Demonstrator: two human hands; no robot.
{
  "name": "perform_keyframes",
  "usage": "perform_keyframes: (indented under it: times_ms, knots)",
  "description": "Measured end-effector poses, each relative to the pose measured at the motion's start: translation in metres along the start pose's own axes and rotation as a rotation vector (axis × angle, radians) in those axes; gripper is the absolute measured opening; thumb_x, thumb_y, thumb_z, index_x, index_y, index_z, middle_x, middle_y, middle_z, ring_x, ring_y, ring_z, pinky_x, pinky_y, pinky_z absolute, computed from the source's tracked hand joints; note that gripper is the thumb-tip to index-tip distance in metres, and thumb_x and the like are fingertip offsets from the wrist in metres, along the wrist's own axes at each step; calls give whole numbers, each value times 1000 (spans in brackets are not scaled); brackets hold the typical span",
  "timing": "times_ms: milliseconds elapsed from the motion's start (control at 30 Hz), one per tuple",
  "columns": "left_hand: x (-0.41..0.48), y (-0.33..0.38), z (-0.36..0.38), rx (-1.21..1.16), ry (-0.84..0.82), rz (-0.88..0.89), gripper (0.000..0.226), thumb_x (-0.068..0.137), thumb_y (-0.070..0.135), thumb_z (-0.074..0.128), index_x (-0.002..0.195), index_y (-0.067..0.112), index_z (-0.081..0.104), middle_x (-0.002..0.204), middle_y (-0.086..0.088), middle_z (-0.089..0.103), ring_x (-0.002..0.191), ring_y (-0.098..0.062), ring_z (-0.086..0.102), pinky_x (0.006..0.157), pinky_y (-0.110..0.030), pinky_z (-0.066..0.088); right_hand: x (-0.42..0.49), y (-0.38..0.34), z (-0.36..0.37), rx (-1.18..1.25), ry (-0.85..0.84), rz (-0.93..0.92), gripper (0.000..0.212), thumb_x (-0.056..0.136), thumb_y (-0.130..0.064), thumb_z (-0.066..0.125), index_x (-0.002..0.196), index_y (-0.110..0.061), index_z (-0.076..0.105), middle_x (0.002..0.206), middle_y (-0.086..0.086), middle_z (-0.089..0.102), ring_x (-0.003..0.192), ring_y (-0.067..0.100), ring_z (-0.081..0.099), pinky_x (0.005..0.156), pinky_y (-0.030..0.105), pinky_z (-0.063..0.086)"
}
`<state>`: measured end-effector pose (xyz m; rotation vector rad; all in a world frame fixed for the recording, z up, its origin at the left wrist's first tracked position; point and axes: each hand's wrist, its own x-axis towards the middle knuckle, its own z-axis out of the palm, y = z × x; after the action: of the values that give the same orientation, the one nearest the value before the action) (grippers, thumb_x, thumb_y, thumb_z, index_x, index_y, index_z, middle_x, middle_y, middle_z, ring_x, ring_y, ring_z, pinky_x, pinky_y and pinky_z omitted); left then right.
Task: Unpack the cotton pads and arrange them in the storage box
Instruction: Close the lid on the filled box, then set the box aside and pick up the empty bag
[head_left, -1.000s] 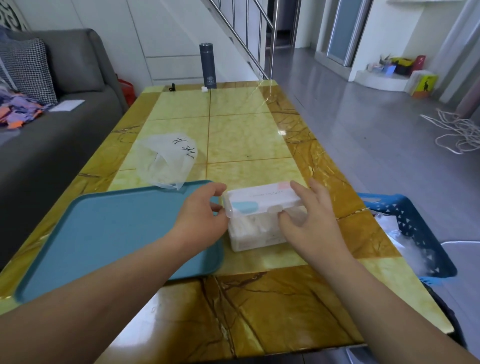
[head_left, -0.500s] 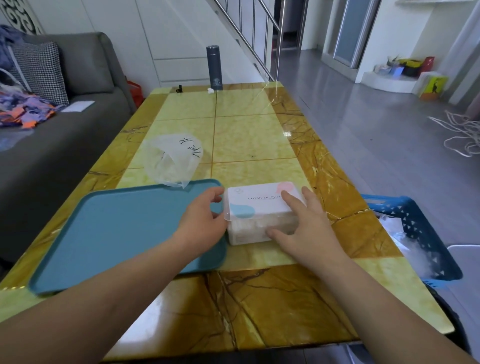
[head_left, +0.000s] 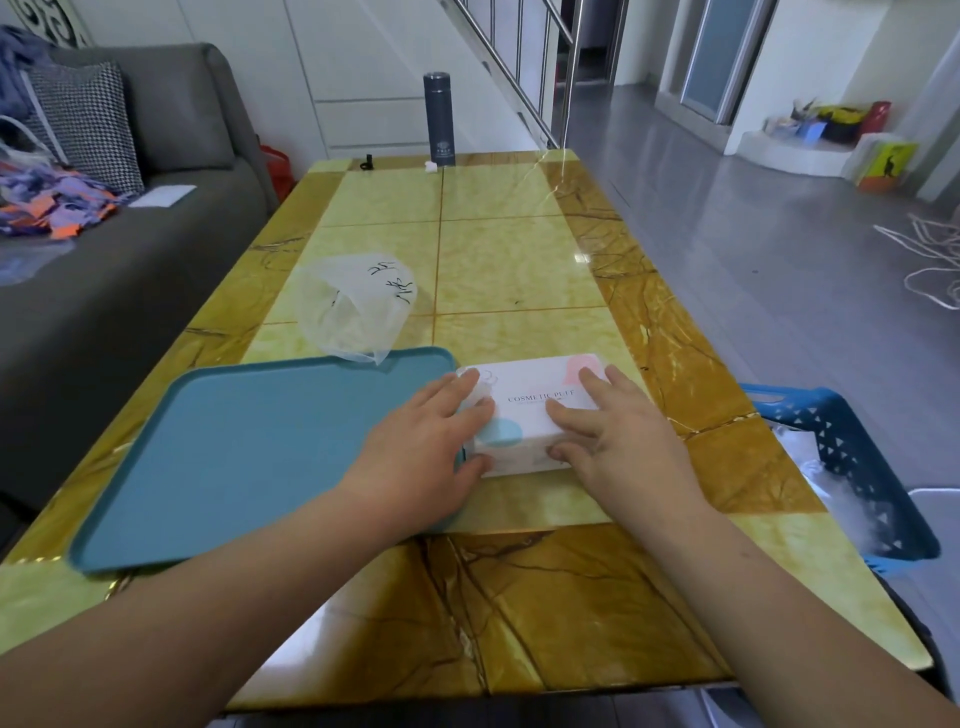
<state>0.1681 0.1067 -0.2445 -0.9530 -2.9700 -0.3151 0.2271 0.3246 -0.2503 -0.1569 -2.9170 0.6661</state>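
Fingers straight, my left hand (head_left: 421, 447) and right hand (head_left: 618, 441) press shut the lid (head_left: 535, 387) of the storage box (head_left: 519, 458), ajar 1 second ago; packing looks done.

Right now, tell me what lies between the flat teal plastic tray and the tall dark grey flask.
A crumpled clear plastic bag, its near edge over the tray's far rim; beyond it, bare tabletop to the flask. Head view.

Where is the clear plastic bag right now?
Head view: the clear plastic bag lies on the table, left of centre, at the far rim of the teal tray.
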Motion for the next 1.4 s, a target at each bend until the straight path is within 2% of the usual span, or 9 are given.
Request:
perform_keyframes:
  times_ms: [333,467,567,667,767,900,1100,1267,1400]
  knots:
    - [33,1,7,-17,-48,-88,59,108,32,41,162,28,18,173,8,5,157,-20,16,121,-39,30,19,-17,12,-277,-24,115,57,105,-46,38,160,-43,22,173,8,4,159,33,-11,125,60,-1]
    - [39,-7,4,-88,-149,-80,77,98,17,48,163,31,8,173,8,-5,159,-22,5,126,-44,24,28,-29,23,-245,-57,127,78,96,-26,44,162,-42,6,173,8,-9,157,35,-20,124,63,-8]
    - [33,-26,0,-349,45,-209,59,95,21,58,151,30,44,170,5,15,150,-20,32,118,-38,34,35,-45,25,-195,-17,97,88,86,-15,49,162,-38,11,173,6,-3,158,31,-16,125,58,-10]
    - [28,-65,-7,-470,282,-410,41,89,24,68,130,24,64,159,4,30,116,-18,59,98,-29,46,42,-68,33,-115,6,-14,78,86,-21,41,161,-34,24,173,4,6,159,27,-11,127,52,-11]
    - [35,-96,-13,-562,173,-529,49,85,25,72,133,31,61,165,4,17,111,-17,59,96,-31,49,45,-81,51,-80,34,-116,67,87,-19,44,152,-30,45,171,6,21,160,28,0,128,52,-6]
    - [54,-111,-19,-692,67,-490,59,85,25,78,141,27,59,170,7,12,139,-19,48,96,-27,44,51,-90,74,-38,93,-205,66,80,-3,56,144,-21,58,164,13,37,158,35,17,128,53,3]
    - [70,-124,-9,-705,-15,-484,64,89,22,74,149,19,51,145,-4,56,129,-21,58,111,-37,46,59,-97,88,37,170,-288,63,77,-5,51,139,-14,62,156,18,46,153,41,30,125,57,17]
    - [46,-111,-24,-720,255,-422,38,84,14,74,119,26,67,96,8,65,83,-10,64,76,-25,56,57,-101,79,144,81,-276,84,89,-11,67,162,-22,27,170,8,22,159,26,13,129,43,16]
    - [11,-89,-66,-670,316,-311,59,86,15,73,137,38,54,85,15,57,66,2,58,58,-8,43,54,-112,57,172,87,-233,110,87,-32,78,163,-39,-2,173,-5,-4,160,15,-3,124,30,8]
